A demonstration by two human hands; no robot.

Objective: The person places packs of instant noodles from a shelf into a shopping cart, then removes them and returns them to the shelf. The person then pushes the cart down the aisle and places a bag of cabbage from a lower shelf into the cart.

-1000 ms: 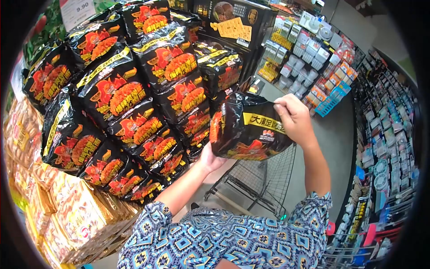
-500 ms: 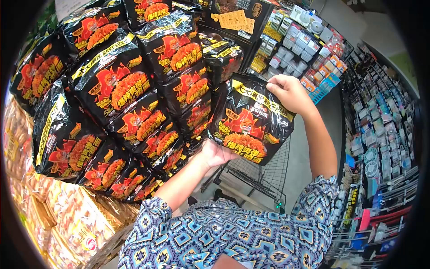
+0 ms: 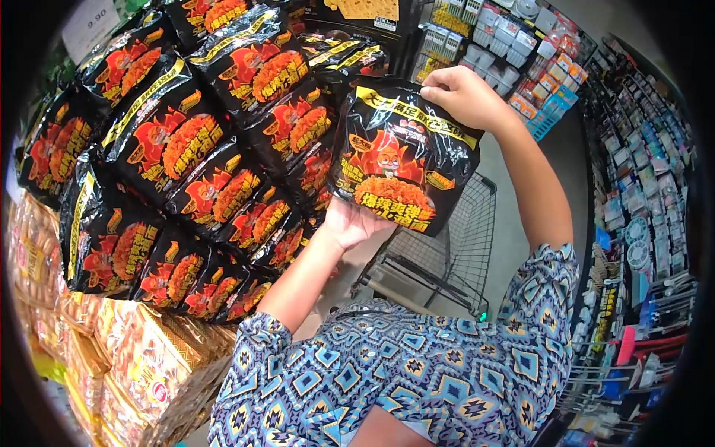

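Note:
I hold up a black pack of instant noodles (image 3: 406, 160), with a yellow band across its top, a red cartoon figure and orange noodles printed on the front. My right hand (image 3: 467, 97) pinches its upper right edge between thumb and fingers. At the lower left corner my left hand (image 3: 354, 222) grips the pack from below, palm up, with some fingers hidden behind it. To the left rises a stack of matching black noodle packs (image 3: 175, 141), close beside the held one.
Beyond the held pack stands a wire shopping cart (image 3: 477, 223). Gold-coloured packages (image 3: 141, 357) are piled at lower left, under the noodle stack. Racks of small hanging goods (image 3: 633, 223) line the right side. A price sign (image 3: 93, 26) is at upper left.
Both hands have moved up in the view with the noodle pack, which now faces me more upright. The camera view has shifted slightly, and more of the cart shows. Both grips stay the same.

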